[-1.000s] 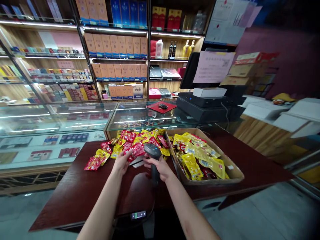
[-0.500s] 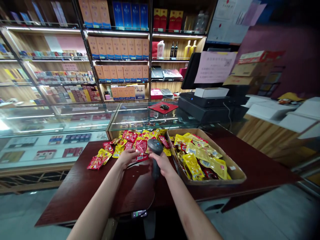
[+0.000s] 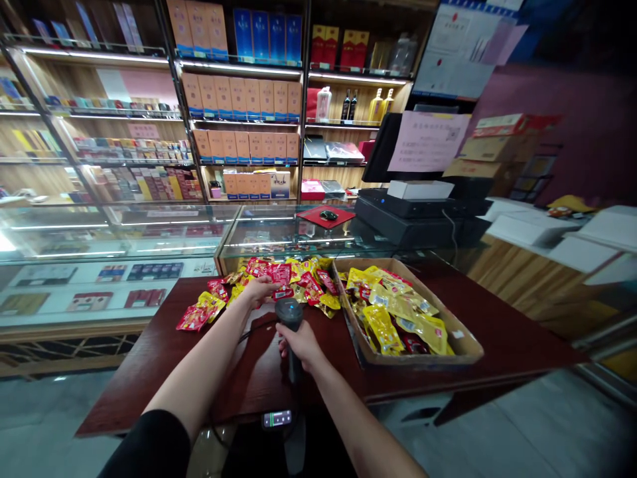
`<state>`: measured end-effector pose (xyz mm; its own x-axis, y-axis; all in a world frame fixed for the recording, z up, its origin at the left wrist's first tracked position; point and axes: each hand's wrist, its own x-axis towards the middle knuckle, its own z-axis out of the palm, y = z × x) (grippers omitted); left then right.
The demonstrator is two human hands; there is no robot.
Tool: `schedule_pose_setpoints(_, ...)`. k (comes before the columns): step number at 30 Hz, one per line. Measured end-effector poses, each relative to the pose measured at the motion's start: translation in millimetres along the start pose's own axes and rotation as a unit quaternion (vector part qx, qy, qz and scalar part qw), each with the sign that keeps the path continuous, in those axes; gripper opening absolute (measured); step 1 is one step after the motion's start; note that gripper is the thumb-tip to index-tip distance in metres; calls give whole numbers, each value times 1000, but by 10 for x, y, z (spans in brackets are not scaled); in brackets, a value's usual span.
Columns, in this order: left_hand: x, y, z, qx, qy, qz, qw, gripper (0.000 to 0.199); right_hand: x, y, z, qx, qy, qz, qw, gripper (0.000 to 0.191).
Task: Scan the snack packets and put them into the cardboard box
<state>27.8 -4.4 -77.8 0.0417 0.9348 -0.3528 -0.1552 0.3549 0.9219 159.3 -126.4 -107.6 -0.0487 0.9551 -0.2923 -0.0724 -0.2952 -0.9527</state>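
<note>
My right hand is wrapped around the handle of a dark barcode scanner, its head tilted toward the pile. My left hand pinches the edge of a red snack packet whose barcode label faces me, just beyond the scanner head. Behind and beside that packet lies a loose pile of red and yellow snack packets on the dark red table. To the right of my hands stands a shallow cardboard box filled with mostly yellow packets.
A glass counter borders the table's far side, with a mouse on a red pad. A monitor stands behind the box. A lit phone-like screen shows at the near table edge. Shelves of boxed goods line the wall.
My right hand has drawn the scanner nearer and slightly left, apart from the packet. My left hand has moved a little forward and up with the red packet, toward the pile.
</note>
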Motion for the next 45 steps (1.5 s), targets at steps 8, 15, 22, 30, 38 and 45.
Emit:
schedule_pose_setpoints(8,10,-238,-89,4,-19,-9,1000,43,-98,6,36,-66,20,12,998,19)
schedule_pose_setpoints(15,44,-265,-118,-11,-24,-12,1000,47,-121,2,78,-62,12,2,998,19)
schedule_pose_setpoints(22,32,-227,-119,4,-24,-17,1000,44,-130,-30,96,-58,11,-3,998,19)
schedule_pose_setpoints(30,49,-230,-117,34,6,8,999,34,-93,17,81,-49,16,0,999,19)
schedule_pose_setpoints(38,17,-211,-89,7,-26,-13,1000,38,-90,-60,29,-42,21,-3,999,19)
schedule_pose_setpoints(45,-213,-35,-17,5,-91,-33,995,44,182,-419,-197,49,144,-118,981,24)
